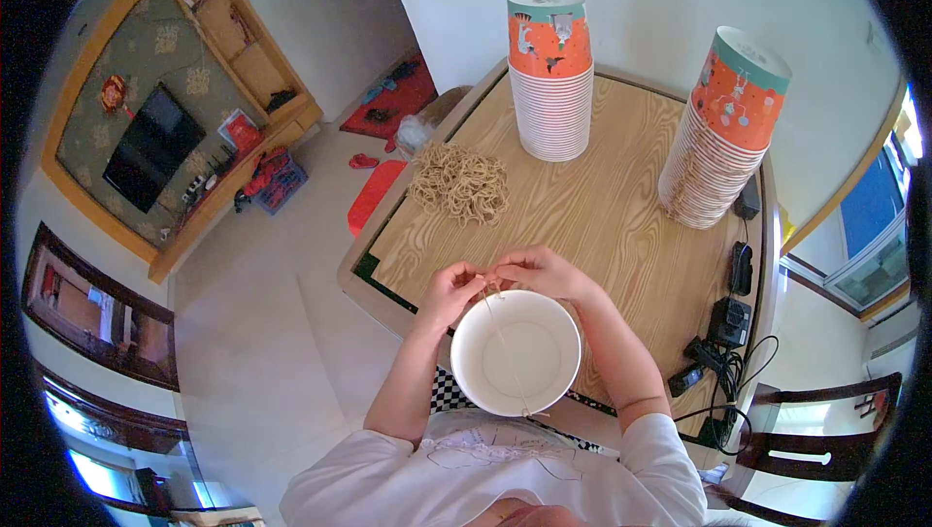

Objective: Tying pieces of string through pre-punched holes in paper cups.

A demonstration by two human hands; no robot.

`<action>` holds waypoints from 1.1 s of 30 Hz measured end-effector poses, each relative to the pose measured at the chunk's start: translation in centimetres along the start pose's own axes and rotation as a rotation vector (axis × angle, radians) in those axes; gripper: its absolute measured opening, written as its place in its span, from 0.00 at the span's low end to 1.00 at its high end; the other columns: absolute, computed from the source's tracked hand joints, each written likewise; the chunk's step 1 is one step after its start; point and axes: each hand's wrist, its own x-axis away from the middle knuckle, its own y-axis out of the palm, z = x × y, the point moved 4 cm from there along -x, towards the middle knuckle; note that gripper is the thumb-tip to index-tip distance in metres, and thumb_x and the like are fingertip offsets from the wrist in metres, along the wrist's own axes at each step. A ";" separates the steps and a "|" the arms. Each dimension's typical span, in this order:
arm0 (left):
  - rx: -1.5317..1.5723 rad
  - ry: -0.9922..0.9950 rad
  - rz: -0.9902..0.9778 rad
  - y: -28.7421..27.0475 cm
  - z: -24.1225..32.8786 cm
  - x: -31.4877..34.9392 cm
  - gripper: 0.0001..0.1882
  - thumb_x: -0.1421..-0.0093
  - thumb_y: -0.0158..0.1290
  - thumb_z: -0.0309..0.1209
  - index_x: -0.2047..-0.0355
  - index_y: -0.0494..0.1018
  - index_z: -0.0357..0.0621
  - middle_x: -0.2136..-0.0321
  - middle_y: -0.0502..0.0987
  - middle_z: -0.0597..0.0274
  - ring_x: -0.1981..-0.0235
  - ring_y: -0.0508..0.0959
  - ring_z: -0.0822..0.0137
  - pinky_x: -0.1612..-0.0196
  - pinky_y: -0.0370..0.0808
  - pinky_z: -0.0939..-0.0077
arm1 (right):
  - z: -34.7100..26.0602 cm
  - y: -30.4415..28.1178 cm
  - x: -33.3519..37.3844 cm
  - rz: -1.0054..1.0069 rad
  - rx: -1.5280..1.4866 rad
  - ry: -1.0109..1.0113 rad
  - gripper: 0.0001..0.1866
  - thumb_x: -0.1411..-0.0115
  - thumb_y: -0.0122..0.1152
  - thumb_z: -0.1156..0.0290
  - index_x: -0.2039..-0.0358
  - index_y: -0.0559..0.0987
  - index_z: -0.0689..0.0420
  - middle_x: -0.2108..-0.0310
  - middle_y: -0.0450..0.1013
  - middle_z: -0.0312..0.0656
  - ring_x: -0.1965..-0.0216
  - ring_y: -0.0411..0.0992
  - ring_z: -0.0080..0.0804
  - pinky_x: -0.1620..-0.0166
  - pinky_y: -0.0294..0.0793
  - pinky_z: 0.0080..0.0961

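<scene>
A white paper bucket sits close against my body at the table's near edge, its mouth facing up. One thin tan cord runs across that mouth from the far rim to the near rim, where a short end sticks out. At the far rim my left hand and my right hand meet, fingertips closed in a pinch on the cord's end. The exact grip between the fingers is too small to make out. Beyond my left hand lies a tangled heap of tan cords.
Two tall stacks of upside-down paper buckets, one at the back middle and one at the right, stand on the wood-grain table. Black adapters and cables line its right edge. A dark wooden chair is at the lower right; a red stool is beyond the left edge.
</scene>
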 end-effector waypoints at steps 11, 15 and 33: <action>-0.049 0.003 0.046 -0.4 -0.2 0.0 0.03 0.43 0.54 0.25 0.69 0.73 0.39 0.76 0.75 0.69 0.76 0.72 0.81 0.74 0.68 0.88 | -0.8 -0.3 0.4 -0.041 0.147 0.086 0.11 0.40 0.53 0.68 0.65 0.79 0.62 0.71 0.76 0.35 0.67 0.72 0.18 0.62 0.71 0.17; -0.049 0.032 0.047 -0.6 0.4 0.3 0.03 0.44 0.54 0.26 0.70 0.73 0.40 0.76 0.75 0.70 0.75 0.72 0.81 0.73 0.68 0.88 | -0.7 -0.5 0.5 -0.053 0.214 0.069 0.11 0.41 0.55 0.67 0.65 0.80 0.61 0.72 0.76 0.36 0.69 0.72 0.17 0.65 0.71 0.17; -0.159 -0.031 -0.151 0.8 2.2 2.3 0.11 0.44 0.56 0.28 0.61 0.71 0.39 0.72 0.76 0.67 0.71 0.74 0.79 0.68 0.72 0.84 | -1.4 -0.4 1.1 -0.134 0.311 -0.015 0.12 0.43 0.57 0.63 0.67 0.79 0.59 0.73 0.76 0.41 0.71 0.73 0.25 0.66 0.72 0.24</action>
